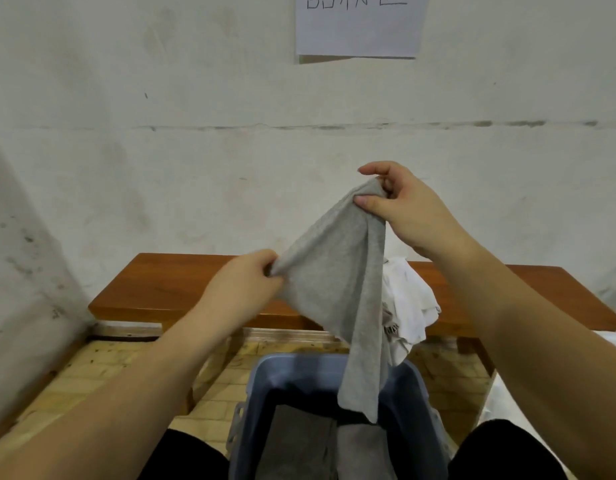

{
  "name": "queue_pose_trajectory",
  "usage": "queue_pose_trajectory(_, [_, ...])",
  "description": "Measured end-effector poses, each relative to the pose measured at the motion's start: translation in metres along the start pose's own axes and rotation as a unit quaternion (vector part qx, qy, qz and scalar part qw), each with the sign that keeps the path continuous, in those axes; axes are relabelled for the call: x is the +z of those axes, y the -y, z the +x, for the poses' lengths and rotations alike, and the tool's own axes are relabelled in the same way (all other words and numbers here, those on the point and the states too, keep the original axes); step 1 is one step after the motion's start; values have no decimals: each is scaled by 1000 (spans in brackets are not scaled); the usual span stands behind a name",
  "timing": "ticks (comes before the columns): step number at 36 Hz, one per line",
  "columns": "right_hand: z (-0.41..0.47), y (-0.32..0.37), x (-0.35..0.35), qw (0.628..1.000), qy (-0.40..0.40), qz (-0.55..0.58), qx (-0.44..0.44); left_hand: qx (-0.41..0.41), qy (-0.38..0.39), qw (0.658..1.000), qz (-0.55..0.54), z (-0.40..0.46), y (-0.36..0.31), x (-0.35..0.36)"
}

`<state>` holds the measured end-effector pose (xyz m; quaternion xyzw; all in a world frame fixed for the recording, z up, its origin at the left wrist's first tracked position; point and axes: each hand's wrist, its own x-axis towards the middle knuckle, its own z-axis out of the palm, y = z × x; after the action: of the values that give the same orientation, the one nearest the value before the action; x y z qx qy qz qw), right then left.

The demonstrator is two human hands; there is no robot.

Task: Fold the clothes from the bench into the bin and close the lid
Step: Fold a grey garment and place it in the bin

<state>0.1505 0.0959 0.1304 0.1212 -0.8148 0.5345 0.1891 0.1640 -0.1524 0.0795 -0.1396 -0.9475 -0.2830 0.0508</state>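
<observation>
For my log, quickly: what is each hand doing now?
Left hand: grips the grey garment.
Right hand: pinches the same garment's top.

A single wide-angle view from a camera worn on the person's head, looking forward and down. Both forearms reach in from the lower corners, with the left hand and right hand close to the lens at mid-frame. The bench runs across the middle distance against a wall faced straight on. A bin sits directly below, between the knees.
</observation>
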Motion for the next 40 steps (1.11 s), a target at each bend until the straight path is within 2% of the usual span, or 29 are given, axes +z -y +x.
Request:
queue_pose_trajectory(3, [-1, -8, -11, 998, 5, -47, 32, -13, -41, 996, -76, 9, 7, -16])
queue_pose_trajectory(6, [-2, -15, -18, 993, 23, -105, 48, -25, -73, 978, -195, 22, 13, -24])
queue_pose_trajectory(8, [-1, -21, -21, 990, 26, -124, 58, -34, -71, 955, -287, 32, 17, -26])
queue_pose_trajectory(11, [2, -34, -21, 990, 28, -121, 73, -36, -55, 937, -342, 48, 22, -26])
queue_pose_trajectory(13, [6, -41, -17, 990, 39, -111, 82, -28, -16, 943, -331, 56, 26, -26])
queue_pose_trajectory(16, [14, -46, -10, 985, 81, -105, 111, -15, 71, 971, -228, 66, 34, -25])
queue_pose_trajectory(20, [23, -47, -4, 977, 145, -87, 129, -14, 74, 983, -166, 81, 43, -38])
queue_pose_trajectory(25, [31, -50, 2, 979, 139, -33, 148, -25, 91, 961, -259, 96, 53, -52])
queue_pose_trajectory(31, [45, -59, 8, 974, 154, 15, 165, -51, 149, 946, -285, 113, 65, -64])
queue_pose_trajectory(40, [96, -80, 31, 963, 147, 66, 218, -124, 121, 922, -347, 173, 90, -54])
